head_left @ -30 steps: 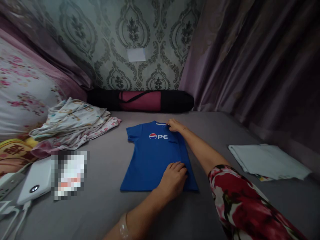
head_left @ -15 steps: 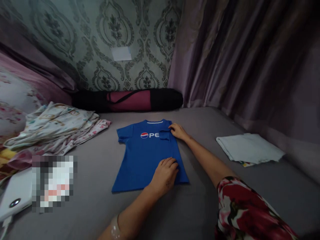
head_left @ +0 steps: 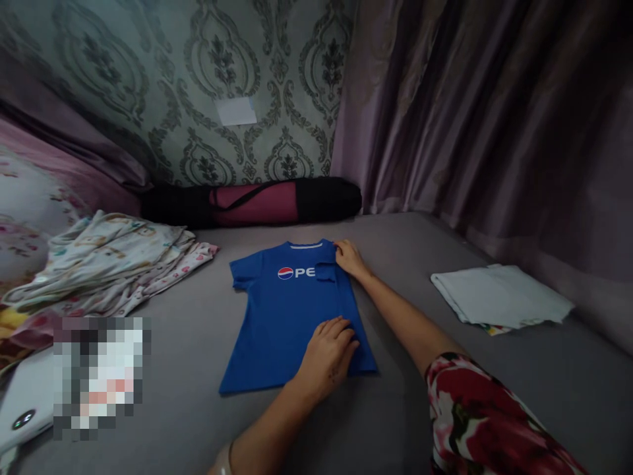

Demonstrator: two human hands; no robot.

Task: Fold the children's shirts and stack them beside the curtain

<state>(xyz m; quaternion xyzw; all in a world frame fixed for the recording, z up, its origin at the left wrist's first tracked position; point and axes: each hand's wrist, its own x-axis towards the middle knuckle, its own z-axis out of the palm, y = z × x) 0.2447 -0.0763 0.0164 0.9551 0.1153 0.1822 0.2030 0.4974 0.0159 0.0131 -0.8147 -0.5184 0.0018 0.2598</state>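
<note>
A blue T-shirt (head_left: 277, 323) lies front up in the middle of the frame, its neckline toward the top. Its right side is turned in, so the short sleeve (head_left: 325, 271) on that side lies across the chest and cuts the white lettering off after "PE".

The left hand (head_left: 327, 353) rests palm down on the lower right of the shirt, fingers loosely bent, probably to press the turned-in cloth flat. The right hand (head_left: 350, 257) touches the shoulder edge with bent fingers, seemingly to square that fold. The undersides of both are hidden, so I cannot tell whether either pinches any fabric.

Around the shirt spreads a grey bed sheet (head_left: 173, 409). A folded pale cloth (head_left: 499, 295) lies at right, and a loose heap of printed clothes (head_left: 119, 247) at left. Behind, a black and maroon carry bag (head_left: 257, 202) lies along the wall, its contents out of sight.

At lower left a white power bank (head_left: 34, 389) is cut by the frame; the pixelated patch beside it cannot be identified. The dark folds of the curtain (head_left: 395, 119) at upper right blur together.
</note>
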